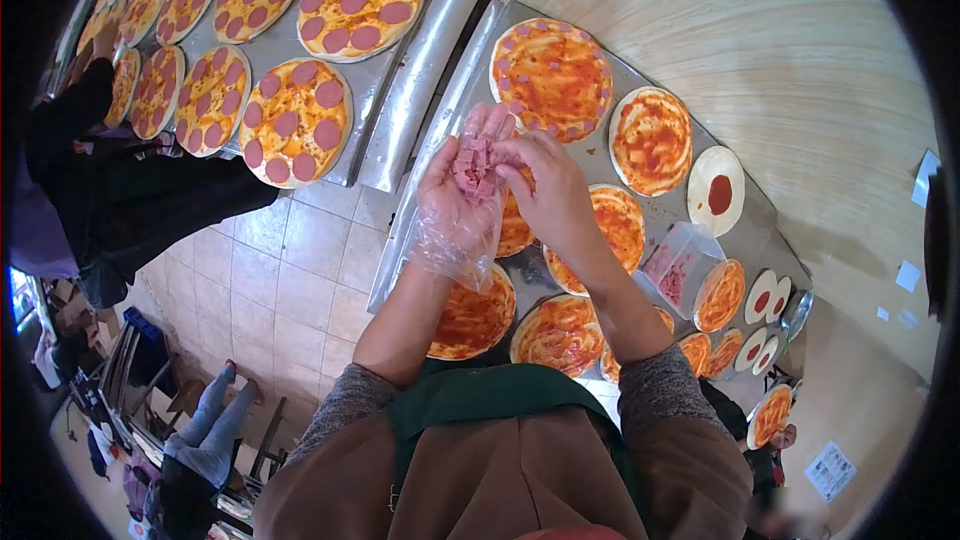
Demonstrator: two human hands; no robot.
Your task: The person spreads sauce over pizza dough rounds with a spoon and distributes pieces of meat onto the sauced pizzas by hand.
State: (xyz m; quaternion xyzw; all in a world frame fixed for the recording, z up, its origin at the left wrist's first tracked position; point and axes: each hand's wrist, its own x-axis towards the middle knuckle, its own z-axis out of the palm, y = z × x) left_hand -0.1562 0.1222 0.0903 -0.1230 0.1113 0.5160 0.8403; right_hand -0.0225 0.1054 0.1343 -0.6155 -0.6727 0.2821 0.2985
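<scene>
My left hand, in a clear plastic glove, is cupped palm up around a pile of pink diced meat. My right hand is bare, its fingers pinched together at the right side of the pile; whether a piece is between the fingertips is too small to tell. Just beyond both hands lies a large sauced pizza with diced meat around its edge. Other pizza bases with red sauce, one of them to the right, lie on the metal table around and below my hands.
A clear container of diced meat stands right of my right forearm. Farther right are bases with a spot of sauce. Pizzas with round meat slices fill another table at upper left. Other people stand left and lower right.
</scene>
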